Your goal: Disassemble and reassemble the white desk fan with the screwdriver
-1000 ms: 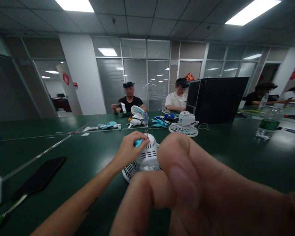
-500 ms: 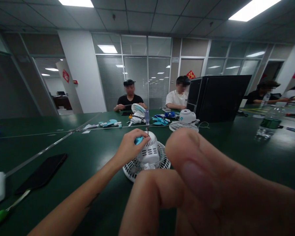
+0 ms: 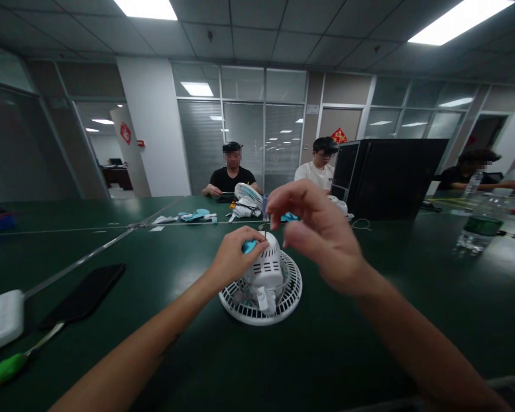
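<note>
A white desk fan (image 3: 268, 274) lies on its round grille on the green table, motor housing upward. My left hand (image 3: 239, 252) is closed around the left side of the housing top, over a light-blue part (image 3: 249, 246). Its fingertips lie close by the shaft of a screwdriver (image 3: 265, 207), which stands upright on the housing. Whether they also touch the shaft I cannot tell. My right hand (image 3: 317, 232) is raised just right of the screwdriver handle, fingers curved and apart, slightly blurred, with nothing seen in it. It partly covers the handle.
On the left lie a black phone (image 3: 83, 294), a green-handled tool (image 3: 8, 369) and a white case (image 3: 2, 320). Across the table are another fan (image 3: 245, 201), blue fan parts (image 3: 195, 215) and a black computer case (image 3: 395, 177). A water bottle (image 3: 480, 226) stands right. Several people sit beyond.
My right hand has moved away from close before the camera, forward to beside the screwdriver handle. My left hand stays on the fan. The view has shifted slightly.
</note>
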A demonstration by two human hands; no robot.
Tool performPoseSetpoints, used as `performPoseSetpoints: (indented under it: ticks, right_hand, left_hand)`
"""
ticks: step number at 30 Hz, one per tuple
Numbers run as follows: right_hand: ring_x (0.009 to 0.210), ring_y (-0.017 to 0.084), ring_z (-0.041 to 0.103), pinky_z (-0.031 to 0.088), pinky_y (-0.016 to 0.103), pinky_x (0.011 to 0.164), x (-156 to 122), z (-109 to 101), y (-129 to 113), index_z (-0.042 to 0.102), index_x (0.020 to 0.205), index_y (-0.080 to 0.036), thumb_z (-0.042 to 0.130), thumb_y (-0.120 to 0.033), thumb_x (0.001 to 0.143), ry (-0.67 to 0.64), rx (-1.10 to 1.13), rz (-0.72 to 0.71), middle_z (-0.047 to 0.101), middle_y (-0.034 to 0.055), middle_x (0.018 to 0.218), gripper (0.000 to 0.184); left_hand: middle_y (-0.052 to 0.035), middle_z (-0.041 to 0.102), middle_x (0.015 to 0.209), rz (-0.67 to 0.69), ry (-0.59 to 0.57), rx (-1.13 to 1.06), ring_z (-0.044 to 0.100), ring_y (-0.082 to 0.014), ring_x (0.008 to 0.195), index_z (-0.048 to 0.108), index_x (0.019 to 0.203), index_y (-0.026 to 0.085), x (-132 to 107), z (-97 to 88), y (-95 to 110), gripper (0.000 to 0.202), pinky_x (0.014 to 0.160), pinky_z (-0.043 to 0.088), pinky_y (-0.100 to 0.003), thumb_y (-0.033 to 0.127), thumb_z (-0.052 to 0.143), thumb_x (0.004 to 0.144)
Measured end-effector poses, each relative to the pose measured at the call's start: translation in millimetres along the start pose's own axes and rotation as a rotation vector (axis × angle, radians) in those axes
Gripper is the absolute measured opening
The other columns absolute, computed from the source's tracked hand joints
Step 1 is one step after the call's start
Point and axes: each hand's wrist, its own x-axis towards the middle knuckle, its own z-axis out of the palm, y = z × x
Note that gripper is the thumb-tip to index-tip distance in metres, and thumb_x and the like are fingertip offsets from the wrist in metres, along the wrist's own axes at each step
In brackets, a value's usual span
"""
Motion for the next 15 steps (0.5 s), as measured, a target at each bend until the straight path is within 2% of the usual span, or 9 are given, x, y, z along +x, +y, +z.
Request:
performPoseSetpoints:
  ticks: [2, 3, 5, 7, 10, 15]
  right_hand:
    - [0.091, 0.019, 0.059, 0.050, 0.026, 0.060, 11.5, 0.3, 33.7, 0.059, 0.103, -0.021, 0.060, -0.033, 0.086, 0.093, -0.299, -0.018, 0.059, 0.0062, 0.103, 0.020]
    - [0.093, 0.019, 0.059, 0.050, 0.027, 0.062, 14.8, 1.0, 49.9, 0.059, 0.108, -0.020, 0.060, -0.031, 0.087, 0.091, -0.360, -0.010, 0.060, 0.0076, 0.105, 0.024]
    - [0.094, 0.020, 0.061, 0.051, 0.028, 0.063, 17.1, 3.3, 76.8, 0.054, 0.119, -0.020, 0.058, -0.027, 0.087, 0.042, -0.380, 0.043, 0.061, 0.0091, 0.109, 0.033]
    - [0.090, 0.020, 0.063, 0.052, 0.028, 0.061, 15.2, 5.8, 92.9, 0.050, 0.127, -0.021, 0.055, -0.027, 0.088, 0.048, -0.361, 0.079, 0.063, 0.0087, 0.105, 0.039]
    - [0.085, 0.020, 0.065, 0.052, 0.027, 0.057, 11.4, 9.2, 97.9, 0.043, 0.135, -0.023, 0.054, -0.027, 0.089, 0.093, -0.343, 0.084, 0.063, 0.0064, 0.097, 0.047]
    - [0.070, 0.017, 0.065, 0.054, 0.028, 0.057, 13.6, 12.3, 90.8, 0.033, 0.146, -0.029, 0.054, -0.015, 0.085, 0.091, -0.373, 0.059, 0.063, 0.0007, 0.083, 0.065]
  left_hand:
    - [-0.0033, 0.073, 0.090, 0.016, -0.007, -0.016, 0.068, -0.0192, 0.088, 0.071, 0.081, 0.019, 0.5, 0.0, 0.0, 0.007, 0.087, 0.051, -0.034, 0.022, 0.065, 0.083]
    - [-0.0038, 0.073, 0.091, 0.014, -0.015, -0.022, 0.068, -0.0196, 0.089, 0.071, 0.082, 0.019, 0.8, 0.0, -0.3, 0.007, 0.087, 0.051, -0.034, 0.022, 0.064, 0.083]
    - [-0.0042, 0.073, 0.093, -0.012, -0.032, -0.023, 0.068, -0.0200, 0.090, 0.071, 0.084, 0.020, 1.6, 0.1, -0.9, 0.007, 0.087, 0.050, -0.035, 0.023, 0.065, 0.084]
    - [-0.0044, 0.073, 0.094, -0.031, -0.049, -0.024, 0.068, -0.0199, 0.090, 0.072, 0.085, 0.020, 2.3, 0.0, -1.4, 0.007, 0.088, 0.050, -0.035, 0.022, 0.065, 0.084]
    - [-0.0045, 0.073, 0.095, -0.021, -0.058, -0.028, 0.068, -0.0196, 0.091, 0.072, 0.085, 0.020, 2.5, -0.3, -1.4, 0.008, 0.089, 0.049, -0.035, 0.021, 0.064, 0.084]
    - [-0.0051, 0.073, 0.096, -0.013, -0.062, -0.031, 0.068, -0.0198, 0.091, 0.073, 0.084, 0.020, 1.6, 0.1, -0.4, 0.009, 0.089, 0.049, -0.035, 0.021, 0.064, 0.085]
